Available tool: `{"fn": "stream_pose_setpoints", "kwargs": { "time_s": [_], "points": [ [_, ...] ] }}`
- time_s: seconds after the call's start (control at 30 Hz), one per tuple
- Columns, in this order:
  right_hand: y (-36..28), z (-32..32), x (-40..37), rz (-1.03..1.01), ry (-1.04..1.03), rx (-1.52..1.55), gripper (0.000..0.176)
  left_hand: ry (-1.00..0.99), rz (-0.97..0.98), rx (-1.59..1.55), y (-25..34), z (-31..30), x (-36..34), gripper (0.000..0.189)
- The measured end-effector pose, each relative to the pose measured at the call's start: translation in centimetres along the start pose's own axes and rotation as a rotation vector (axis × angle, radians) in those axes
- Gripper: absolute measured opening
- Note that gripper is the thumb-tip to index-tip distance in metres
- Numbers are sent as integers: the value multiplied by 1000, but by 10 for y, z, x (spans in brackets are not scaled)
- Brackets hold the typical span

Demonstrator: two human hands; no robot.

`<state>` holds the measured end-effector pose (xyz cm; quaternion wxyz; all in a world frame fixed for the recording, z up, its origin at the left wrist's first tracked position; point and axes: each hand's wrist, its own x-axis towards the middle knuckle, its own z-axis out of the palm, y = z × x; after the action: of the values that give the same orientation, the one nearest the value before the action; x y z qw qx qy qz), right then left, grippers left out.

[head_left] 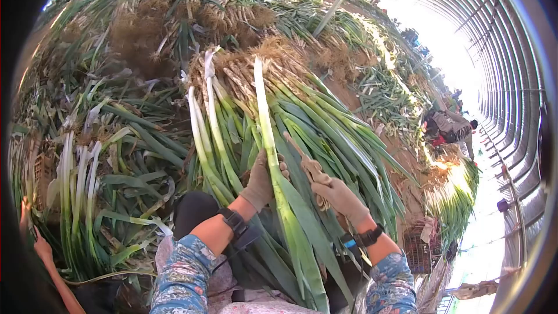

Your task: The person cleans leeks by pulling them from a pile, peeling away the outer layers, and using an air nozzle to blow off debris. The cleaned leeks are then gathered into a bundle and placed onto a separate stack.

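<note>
The left hand (264, 181) grips one long leek (268, 139) atop the leek bundle (331, 128), and the right hand (340, 197), just right of it, pinches brown twine (309, 167). Beyond the bundle lie heaped leeks (192, 17); a crouching person (447, 128) is far to its right

Bare soil floor (347, 97), largely covered. Lying directly on it: heaped scallion bundles (325, 122), roots exposed; loose trimmed leaves (133, 139) at left; plastic crate (419, 248) at right.
</note>
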<state>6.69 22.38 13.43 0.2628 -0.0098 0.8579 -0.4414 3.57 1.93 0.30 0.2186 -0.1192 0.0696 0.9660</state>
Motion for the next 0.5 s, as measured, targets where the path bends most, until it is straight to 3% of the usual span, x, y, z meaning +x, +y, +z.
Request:
{"fn": "stream_pose_setpoints", "kwargs": {
  "time_s": [0.1,0.2,0.3,0.37,0.43,0.5],
  "points": [
    [-20,2,47,-125,101,-69,33,54,54,14,-4,-7,6,49],
    [-35,-5,87,-44,121,-81,41,156,224,133,1,3,-3,44],
    [-30,-21,112,-269,299,-689,49,282,388,291,13,-5,-5,38],
    [-30,-40,130,-146,444,-827,52,430,486,411,15,-40,20,36],
    [-31,-58,146,-71,548,-921,48,474,519,515,14,-16,7,34],
    [-32,-60,150,-222,715,-1066,44,478,566,649,16,-9,5,34]
  ]
}}
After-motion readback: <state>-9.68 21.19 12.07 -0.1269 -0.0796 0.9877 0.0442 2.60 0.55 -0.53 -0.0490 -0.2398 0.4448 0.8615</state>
